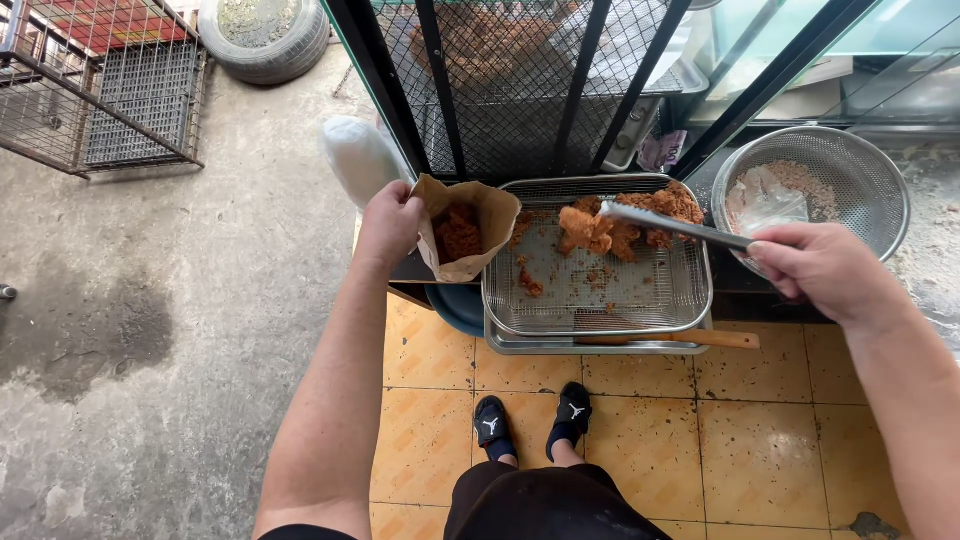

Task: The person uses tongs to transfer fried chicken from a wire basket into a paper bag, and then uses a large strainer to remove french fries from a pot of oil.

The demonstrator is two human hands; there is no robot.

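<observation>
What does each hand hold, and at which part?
The left hand holds an open brown paper bag by its upper edge. The right hand holds metal tongs by the handle end; their tips grip a fried piece.

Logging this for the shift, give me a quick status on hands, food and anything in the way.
Left hand holds open paper bag, fried food inside. Right hand grips metal tongs on a fried piece over the wire tray. Nothing between tongs and bag.

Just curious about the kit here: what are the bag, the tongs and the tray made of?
Bag: brown paper, matte, creased. Tongs: apparently steel, with a dull silvery shine. Tray: probably stainless steel, bright reflective rim, with a wire-mesh rack inside.
</observation>
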